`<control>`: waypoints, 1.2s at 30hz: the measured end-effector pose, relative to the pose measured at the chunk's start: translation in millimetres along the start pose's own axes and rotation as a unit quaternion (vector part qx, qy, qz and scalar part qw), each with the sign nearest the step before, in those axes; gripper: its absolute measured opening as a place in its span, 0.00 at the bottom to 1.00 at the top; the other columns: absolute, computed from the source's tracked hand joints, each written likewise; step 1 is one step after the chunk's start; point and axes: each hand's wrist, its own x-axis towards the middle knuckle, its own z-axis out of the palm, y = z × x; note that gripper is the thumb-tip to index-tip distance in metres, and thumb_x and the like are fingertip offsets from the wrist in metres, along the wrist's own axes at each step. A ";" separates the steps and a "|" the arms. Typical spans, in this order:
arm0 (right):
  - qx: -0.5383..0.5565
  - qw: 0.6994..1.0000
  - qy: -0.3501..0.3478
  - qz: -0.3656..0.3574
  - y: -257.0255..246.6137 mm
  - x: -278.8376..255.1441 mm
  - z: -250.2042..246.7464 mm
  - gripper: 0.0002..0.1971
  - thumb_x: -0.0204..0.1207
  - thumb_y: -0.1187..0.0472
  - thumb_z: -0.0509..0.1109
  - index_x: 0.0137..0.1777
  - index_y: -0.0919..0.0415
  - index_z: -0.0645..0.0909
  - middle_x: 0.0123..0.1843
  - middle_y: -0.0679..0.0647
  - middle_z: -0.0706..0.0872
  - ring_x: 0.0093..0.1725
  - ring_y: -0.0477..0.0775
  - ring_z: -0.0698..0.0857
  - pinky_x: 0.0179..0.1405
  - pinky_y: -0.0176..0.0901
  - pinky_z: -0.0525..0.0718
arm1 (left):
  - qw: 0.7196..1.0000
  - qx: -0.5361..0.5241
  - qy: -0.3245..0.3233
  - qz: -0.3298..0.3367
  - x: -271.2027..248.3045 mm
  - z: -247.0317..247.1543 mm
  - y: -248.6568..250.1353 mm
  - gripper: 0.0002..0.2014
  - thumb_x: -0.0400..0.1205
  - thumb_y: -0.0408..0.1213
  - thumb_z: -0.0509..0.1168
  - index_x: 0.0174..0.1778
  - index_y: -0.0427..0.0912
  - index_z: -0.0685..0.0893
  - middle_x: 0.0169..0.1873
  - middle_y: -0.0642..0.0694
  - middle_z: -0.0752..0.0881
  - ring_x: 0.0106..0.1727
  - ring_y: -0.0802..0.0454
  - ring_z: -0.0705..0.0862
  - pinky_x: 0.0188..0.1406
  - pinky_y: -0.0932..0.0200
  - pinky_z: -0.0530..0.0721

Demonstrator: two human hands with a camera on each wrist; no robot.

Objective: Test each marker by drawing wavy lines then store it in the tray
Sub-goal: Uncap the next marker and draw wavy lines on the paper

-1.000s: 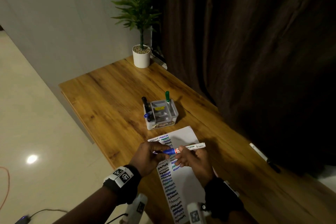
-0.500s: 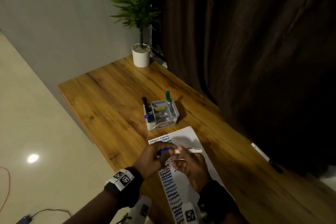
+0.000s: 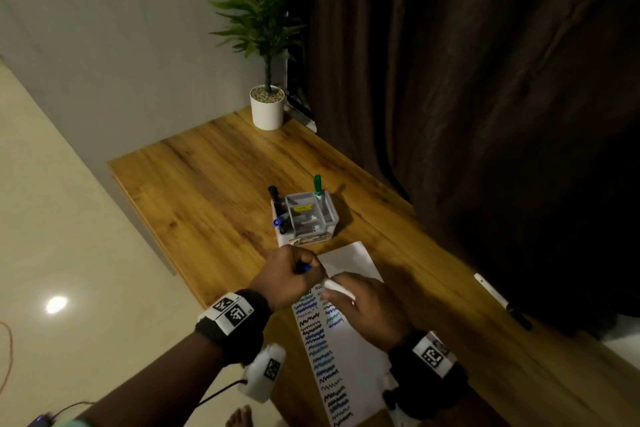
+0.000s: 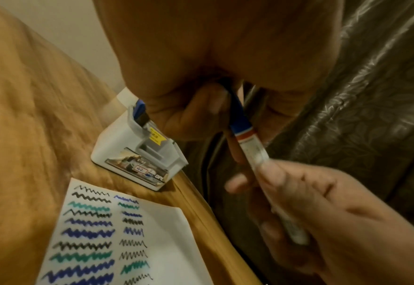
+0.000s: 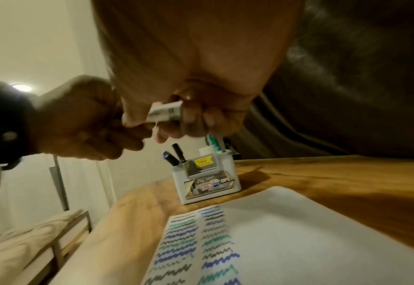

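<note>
A blue marker (image 3: 337,286) with a white barrel and a blue cap is held in the air over the paper (image 3: 349,357), which bears several wavy lines. My left hand (image 3: 304,267) grips the blue cap (image 4: 237,108), with the fingers curled round it. My right hand (image 3: 332,288) grips the white barrel (image 5: 167,111). In the left wrist view the cap still sits on the barrel. The white tray (image 3: 304,218) stands just beyond the hands; black, blue and green markers stand in it.
Another marker (image 3: 498,298) with a dark cap lies on the wooden table (image 3: 207,184) at the right, near the dark curtain. A potted plant (image 3: 267,107) stands at the far corner. The table's left edge runs close beside my left hand.
The marker lay crosswise with its white barrel sticking out to the right. My right hand has since slid over the barrel, and both hands have drawn together and moved a little toward the tray.
</note>
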 end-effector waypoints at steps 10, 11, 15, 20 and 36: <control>0.048 0.997 0.054 -0.026 -40.7 4.7 -7.2 0.15 0.89 0.43 0.54 0.50 0.51 0.76 0.29 0.43 0.78 0.28 0.43 0.78 0.27 0.43 0.74 | 0.987 0.011 0.144 0.075 10.2 3.3 21.2 0.26 0.88 0.50 0.59 0.25 0.43 0.86 0.23 0.49 0.87 0.25 0.57 0.85 0.31 0.57 0.83; 0.091 0.994 0.047 -0.023 -45.1 6.2 -8.1 0.16 0.89 0.45 0.55 0.48 0.55 0.76 0.28 0.42 0.77 0.27 0.42 0.77 0.27 0.39 0.72 | 0.986 0.009 0.144 0.081 10.4 1.7 21.6 0.26 0.88 0.51 0.59 0.25 0.44 0.86 0.23 0.49 0.87 0.25 0.56 0.84 0.31 0.56 0.83; 0.360 0.929 -0.031 0.081 -57.5 9.3 -10.8 0.20 0.89 0.53 0.58 0.42 0.67 0.78 0.23 0.43 0.68 0.22 0.40 0.65 0.23 0.31 0.65 | 0.988 0.010 0.116 0.104 11.4 -6.9 22.6 0.26 0.88 0.50 0.59 0.25 0.44 0.86 0.21 0.50 0.85 0.22 0.55 0.81 0.27 0.60 0.78; 0.375 0.921 -0.074 0.074 -57.6 24.6 -18.7 0.16 0.89 0.54 0.60 0.41 0.42 0.84 0.27 0.47 0.66 0.23 0.41 0.64 0.22 0.31 0.65 | 0.987 0.028 0.093 0.125 13.3 -12.0 13.1 0.22 0.90 0.47 0.57 0.33 0.44 0.84 0.24 0.52 0.83 0.25 0.56 0.80 0.29 0.63 0.75; 0.211 0.925 0.269 0.168 28.4 129.4 -48.5 0.07 0.81 0.57 0.72 0.47 0.60 0.84 0.39 0.55 0.88 0.43 0.57 0.88 0.52 0.57 0.86 | 0.909 0.390 -0.095 -0.112 -13.0 13.6 -76.6 0.38 0.80 0.55 0.66 0.85 0.55 0.57 0.87 0.45 0.52 0.86 0.35 0.47 0.82 0.30 0.55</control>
